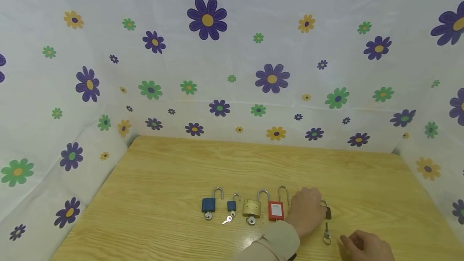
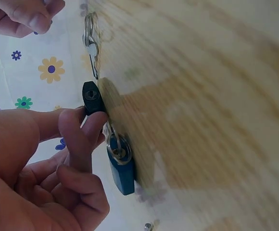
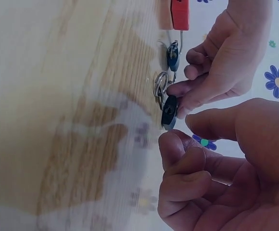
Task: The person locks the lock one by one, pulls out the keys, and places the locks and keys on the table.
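1. Left-hand grip (image 1: 308, 209): clamped by its fingertips on the edge of the black padlock (image 1: 328, 213), which sits low at the bench (image 1: 174, 168), at the right end of the row
2. Keyhole (image 2: 92, 95): faces the person's side and shows no key in it; in my judgement the fingers take the padlock by its edge so that this face stays uncovered and the body stays steady
3. Ringed key (image 1: 327, 233): lies on the bench, on the person's side of the black padlock and apart from it, blade pointing towards the lock; this placing appears to pair the two and keep the key within reach
4. Right-hand grip (image 1: 369, 248): holds nothing, fingers loosely bent, thumb and fingertip apart in the right wrist view; it is near the key and the padlock, presumably to be ready for either
5. Teal padlock (image 2: 123, 178): beside the left fingers, a ring and key at its lock face; hidden by the hand in the head view
6. Remaining row: large blue padlock (image 1: 208, 205), small blue padlock (image 1: 231, 205), brass padlock (image 1: 251, 208) and red padlock (image 1: 276, 210), spaced side by side with shackles raised, seemingly so each can be handled separately
7. Black padlock's shackle: partly covered by the hand, cannot tell whether released
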Available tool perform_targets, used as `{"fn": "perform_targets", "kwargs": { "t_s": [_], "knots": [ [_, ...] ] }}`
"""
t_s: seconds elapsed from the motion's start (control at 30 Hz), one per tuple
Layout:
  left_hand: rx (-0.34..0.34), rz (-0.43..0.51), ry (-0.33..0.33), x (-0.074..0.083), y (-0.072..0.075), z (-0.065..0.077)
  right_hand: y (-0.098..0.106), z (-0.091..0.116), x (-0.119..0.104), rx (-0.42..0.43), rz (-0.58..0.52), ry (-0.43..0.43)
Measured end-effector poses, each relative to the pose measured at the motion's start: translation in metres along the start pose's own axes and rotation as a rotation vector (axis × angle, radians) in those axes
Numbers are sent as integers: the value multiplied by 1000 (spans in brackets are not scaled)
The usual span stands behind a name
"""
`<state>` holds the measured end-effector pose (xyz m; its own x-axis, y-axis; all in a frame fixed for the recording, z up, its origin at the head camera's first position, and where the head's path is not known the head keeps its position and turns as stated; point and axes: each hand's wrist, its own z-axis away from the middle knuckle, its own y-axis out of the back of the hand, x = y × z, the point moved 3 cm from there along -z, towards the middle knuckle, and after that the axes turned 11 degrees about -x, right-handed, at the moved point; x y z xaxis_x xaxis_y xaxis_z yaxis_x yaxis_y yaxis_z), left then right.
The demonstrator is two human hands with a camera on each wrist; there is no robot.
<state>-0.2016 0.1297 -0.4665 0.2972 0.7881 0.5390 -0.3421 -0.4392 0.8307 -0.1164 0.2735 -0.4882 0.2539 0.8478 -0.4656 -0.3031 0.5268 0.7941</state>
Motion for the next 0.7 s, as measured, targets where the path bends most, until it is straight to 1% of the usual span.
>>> {"fn": "perform_targets", "kwargs": {
  "t_s": [0.1, 0.27, 0.33, 0.43, 0.47, 0.57, 0.67, 0.7],
  "knots": [
    [9, -1, 0, -1, -1, 0, 0, -1, -1, -16, 7, 0],
    [15, -15, 13, 0, -2, 0, 1, 1, -4, -12, 12, 36],
    [11, -11, 2, 0, -1, 1, 1, 2, -5, 1, 11, 46],
    [14, 23, -27, -3, 2, 3, 2, 4, -7, 19, 8, 44],
    [16, 12, -31, -5, 4, 4, 2, 4, -6, 22, 8, 43],
    [27, -74, -52, -11, 13, 7, 2, 2, -6, 16, 8, 34],
    [39, -201, -76, -17, 20, 11, 2, 0, -2, -5, 13, 23],
    [35, -227, -87, -19, 21, 12, 2, 0, -2, -4, 15, 24]
  ]
}}
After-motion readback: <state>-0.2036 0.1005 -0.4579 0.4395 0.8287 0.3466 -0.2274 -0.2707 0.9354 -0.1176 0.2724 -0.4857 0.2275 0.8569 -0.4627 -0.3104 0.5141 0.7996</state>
